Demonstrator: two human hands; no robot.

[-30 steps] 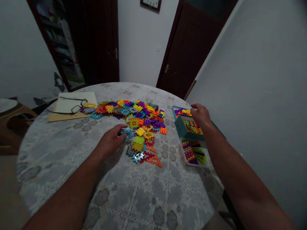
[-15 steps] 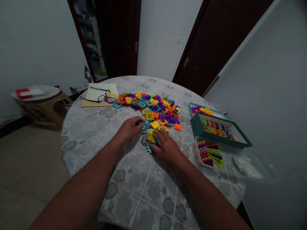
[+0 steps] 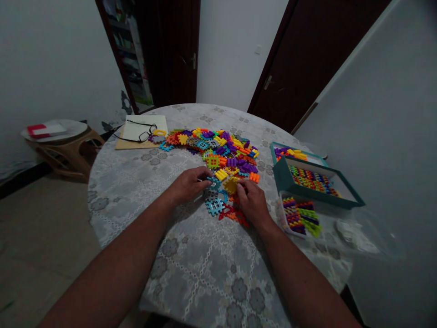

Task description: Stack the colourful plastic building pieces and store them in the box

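Note:
My left hand point(image 3: 194, 183) is closed, its thumb and fingers pinching a teal toothed plastic building piece point(image 3: 213, 183) at the near end of the pile. Across from it, my right hand point(image 3: 253, 202) pinches a yellow toothed building piece point(image 3: 231, 185), raised slightly over the others. Between and below the hands lie a light-blue square window piece point(image 3: 215, 207) and several red pieces point(image 3: 232, 214), partly under the right hand. Farther back spreads the heap of mixed building pieces point(image 3: 221, 145), with a lime window piece point(image 3: 213, 161) on its near side.
Eyeglasses point(image 3: 144, 135) rest on a paper pad point(image 3: 131, 144) at the back left. On the right stand a green box point(image 3: 282, 178) of colourful pieces, a clear tub point(image 3: 282, 218) holding more, and a plastic bag point(image 3: 358, 237). A stool point(image 3: 77, 152) is beyond the table's left edge.
My right hand has lifted the yellow piece and shifted right, uncovering the light-blue and red pieces. My left hand has moved slightly right with the teal piece. The view has shifted a little.

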